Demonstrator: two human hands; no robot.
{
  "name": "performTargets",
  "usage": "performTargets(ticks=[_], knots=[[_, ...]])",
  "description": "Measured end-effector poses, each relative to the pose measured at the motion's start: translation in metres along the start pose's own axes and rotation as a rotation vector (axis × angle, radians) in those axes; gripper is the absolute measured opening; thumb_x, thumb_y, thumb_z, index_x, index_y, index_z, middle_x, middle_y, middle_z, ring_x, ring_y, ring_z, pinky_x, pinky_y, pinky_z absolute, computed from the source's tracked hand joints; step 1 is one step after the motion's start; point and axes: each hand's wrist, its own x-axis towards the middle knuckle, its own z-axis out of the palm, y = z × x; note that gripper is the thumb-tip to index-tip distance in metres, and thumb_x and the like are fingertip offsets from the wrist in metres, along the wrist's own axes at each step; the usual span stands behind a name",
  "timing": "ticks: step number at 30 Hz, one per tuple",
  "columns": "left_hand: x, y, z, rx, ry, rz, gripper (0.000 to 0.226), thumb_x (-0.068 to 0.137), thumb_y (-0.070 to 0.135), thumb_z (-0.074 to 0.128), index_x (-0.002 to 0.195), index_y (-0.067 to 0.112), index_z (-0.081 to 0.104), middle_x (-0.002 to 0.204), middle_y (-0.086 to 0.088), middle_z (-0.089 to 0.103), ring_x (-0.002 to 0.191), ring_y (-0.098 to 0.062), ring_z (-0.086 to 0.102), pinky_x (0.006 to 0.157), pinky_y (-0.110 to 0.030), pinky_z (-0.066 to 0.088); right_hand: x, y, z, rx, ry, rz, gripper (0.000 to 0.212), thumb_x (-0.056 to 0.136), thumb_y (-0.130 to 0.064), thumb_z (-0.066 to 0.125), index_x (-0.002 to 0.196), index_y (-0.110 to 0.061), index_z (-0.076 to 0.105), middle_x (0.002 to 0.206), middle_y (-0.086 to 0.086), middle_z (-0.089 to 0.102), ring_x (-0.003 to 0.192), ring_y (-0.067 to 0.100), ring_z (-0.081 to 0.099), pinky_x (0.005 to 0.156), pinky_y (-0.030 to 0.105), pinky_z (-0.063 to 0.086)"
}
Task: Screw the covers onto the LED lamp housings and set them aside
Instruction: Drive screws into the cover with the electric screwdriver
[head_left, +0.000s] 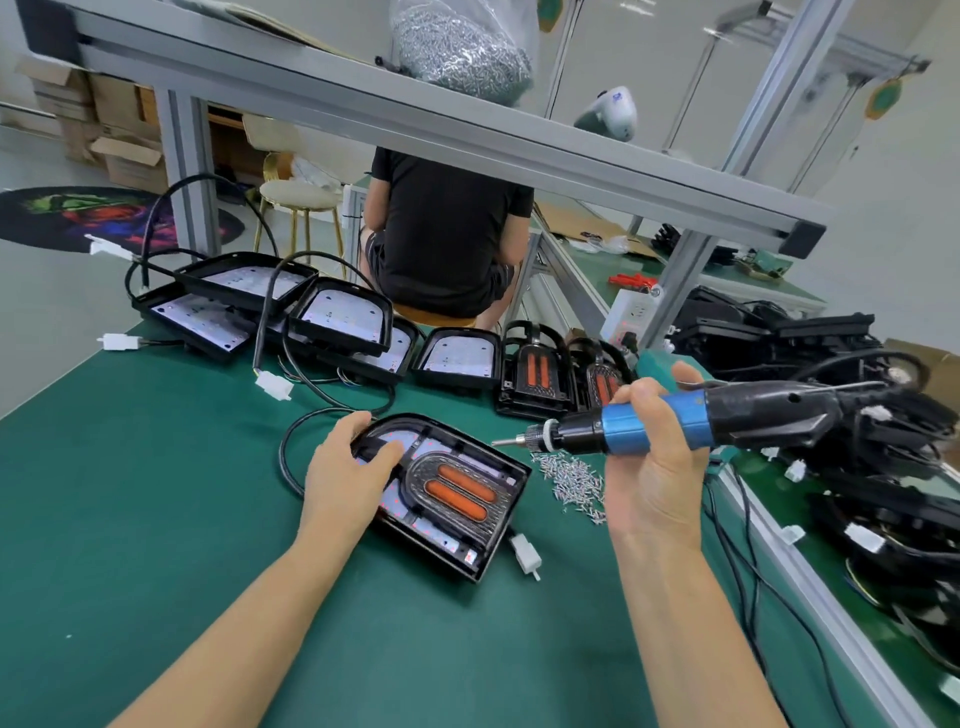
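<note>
Green bench (156, 467) — left hand (345, 470) pressed flat on the lamp housing (457, 499), right hand (649, 467) gripped the blue electric screwdriver (675, 421) above the loose screws (571, 478).

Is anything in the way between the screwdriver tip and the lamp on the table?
Nothing visible blocks it. The right hand holds the electric screwdriver in the air, its tip above and to the right of the lamp housing, with open space between. The left hand rests on the housing's left end only.
</note>
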Motion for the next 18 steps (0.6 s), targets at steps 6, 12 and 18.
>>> performTargets(ticks=[6,12,18], knots=[[-0.002,0.009,-0.007,0.266,-0.037,0.045,0.019,0.088,0.026,0.060,0.103,0.017,0.066,0.101,0.004,0.060,0.100,-0.022,0.055,0.095,-0.040,0.042,-0.002,-0.014,-0.012,-0.034,0.090,-0.074,0.039,0.079,-0.001,0.066,0.108,-0.024,0.052,0.073,-0.009,0.059,0.076,0.012,0.057,0.095,0.032,0.046],[0.003,0.027,0.002,0.497,-0.036,0.143,0.027,0.087,0.025,0.060,0.112,0.016,0.064,0.122,-0.002,0.060,0.111,-0.027,0.051,0.099,-0.044,0.037,-0.009,-0.028,-0.033,-0.089,0.179,-0.118,0.040,0.077,-0.003,0.068,0.106,-0.025,0.054,0.074,-0.007,0.056,0.077,0.012,0.055,0.093,0.031,0.046],[-0.017,0.060,0.045,0.566,-0.031,0.575,0.018,0.083,0.021,0.066,0.101,0.019,0.069,0.110,0.001,0.064,0.109,-0.024,0.052,0.093,-0.037,0.032,-0.012,-0.036,-0.056,-0.142,0.271,-0.149,0.037,0.087,0.005,0.062,0.108,-0.023,0.053,0.081,-0.004,0.055,0.083,0.016,0.055,0.094,0.035,0.046]])
